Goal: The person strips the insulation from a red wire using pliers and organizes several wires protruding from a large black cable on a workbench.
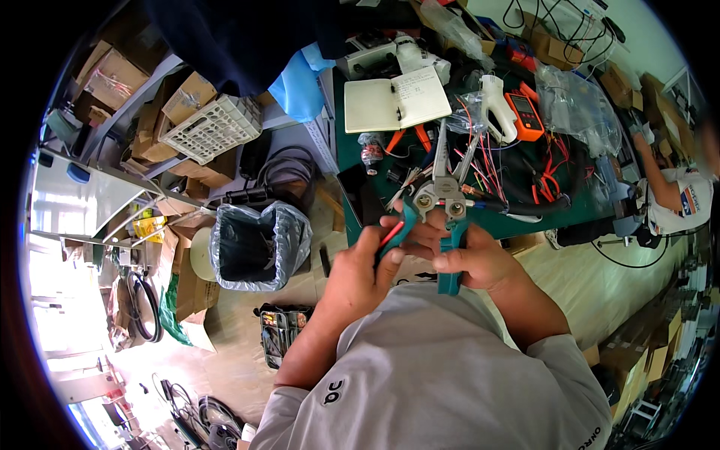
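Note:
A pair of long-nosed pliers [444,189] with teal handles is held in front of my chest, at the table's near edge. Its metal jaws are spread apart and point away from me. My left hand [366,264] is closed on the left handle, along which a red strip shows. Around the right handle my right hand [480,259] is closed, thumb on top. Just beyond the jaws lie thin red and white wires [491,169], a white tool-shaped housing [496,109] and an orange meter [524,116].
An open notebook [397,101] lies on the green table [352,161] among cables and plastic bags [574,105]. A lined bin [259,244] stands on the floor at left, below a shelf with a white crate [214,129]. Another person [679,199] is at the far right.

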{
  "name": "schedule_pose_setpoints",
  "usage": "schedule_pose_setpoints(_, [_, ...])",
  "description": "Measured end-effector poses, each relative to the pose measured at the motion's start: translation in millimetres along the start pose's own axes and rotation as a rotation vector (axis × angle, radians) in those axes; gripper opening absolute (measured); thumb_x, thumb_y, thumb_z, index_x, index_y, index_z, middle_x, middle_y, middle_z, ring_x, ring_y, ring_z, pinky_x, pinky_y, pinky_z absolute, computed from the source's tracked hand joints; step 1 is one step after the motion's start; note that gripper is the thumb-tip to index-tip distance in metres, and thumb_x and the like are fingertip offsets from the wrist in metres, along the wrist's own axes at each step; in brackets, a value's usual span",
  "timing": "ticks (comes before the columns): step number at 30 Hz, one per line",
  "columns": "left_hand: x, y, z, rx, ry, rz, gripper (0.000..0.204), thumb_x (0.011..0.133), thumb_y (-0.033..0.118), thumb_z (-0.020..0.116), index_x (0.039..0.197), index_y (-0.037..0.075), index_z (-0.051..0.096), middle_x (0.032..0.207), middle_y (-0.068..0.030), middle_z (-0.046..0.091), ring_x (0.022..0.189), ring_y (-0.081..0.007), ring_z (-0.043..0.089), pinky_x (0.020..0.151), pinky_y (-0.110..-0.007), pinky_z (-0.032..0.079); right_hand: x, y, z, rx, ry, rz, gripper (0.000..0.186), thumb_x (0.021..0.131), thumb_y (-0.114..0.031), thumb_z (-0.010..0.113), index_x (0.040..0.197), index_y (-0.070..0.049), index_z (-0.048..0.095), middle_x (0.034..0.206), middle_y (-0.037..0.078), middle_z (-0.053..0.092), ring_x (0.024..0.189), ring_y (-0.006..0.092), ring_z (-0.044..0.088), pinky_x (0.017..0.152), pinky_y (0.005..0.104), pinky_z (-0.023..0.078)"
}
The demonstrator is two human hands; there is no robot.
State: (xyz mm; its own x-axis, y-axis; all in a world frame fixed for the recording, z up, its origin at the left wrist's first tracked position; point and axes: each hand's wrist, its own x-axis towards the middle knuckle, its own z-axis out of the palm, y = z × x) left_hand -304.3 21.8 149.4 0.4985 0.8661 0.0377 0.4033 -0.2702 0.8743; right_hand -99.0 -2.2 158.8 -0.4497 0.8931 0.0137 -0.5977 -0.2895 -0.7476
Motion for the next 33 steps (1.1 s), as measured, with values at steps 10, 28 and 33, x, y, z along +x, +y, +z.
schedule_pose_setpoints(10, [1,-8,-19,-0.14,0.239,0.089,0.025,0.102,0.018,0.046,0.11,-0.002,0.058,0.08,-0.0109,0.063,0.062,-0.0193,0.054,0.059,-0.03,0.043,1,-19,-28,-0.355,0.103,-0.184,0.069,0.067,-0.003,0.058,0.134,-0.001,0.045,0.136,0.018,0.05,0.129,0.0294,0.045,0.111,0.0409,0.032])
schedule_pose_setpoints(28, [-10,8,-9,-0.179,0.148,0.207,0.019,0.1,0.011,0.05,0.108,-0.001,0.062,0.07,-0.0087,0.063,0.059,-0.0151,0.059,0.057,-0.027,0.045,-15,-4,10,-1.702,0.262,-0.209,0.081,0.063,0.004,0.068,0.137,-0.004,0.037,0.121,0.023,0.048,0.114,0.0455,0.046,0.106,0.0506,0.034])
schedule_pose_setpoints(33, [-16,7,-13,-0.127,0.102,0.224,0.018,0.098,0.008,0.05,0.105,-0.002,0.063,0.069,-0.0094,0.063,0.058,-0.0172,0.06,0.056,-0.028,0.046,-20,-4,14,-1.778,0.233,-0.229,0.083,0.061,0.003,0.072,0.136,-0.002,0.037,0.119,0.023,0.049,0.114,0.0432,0.048,0.105,0.0496,0.037])
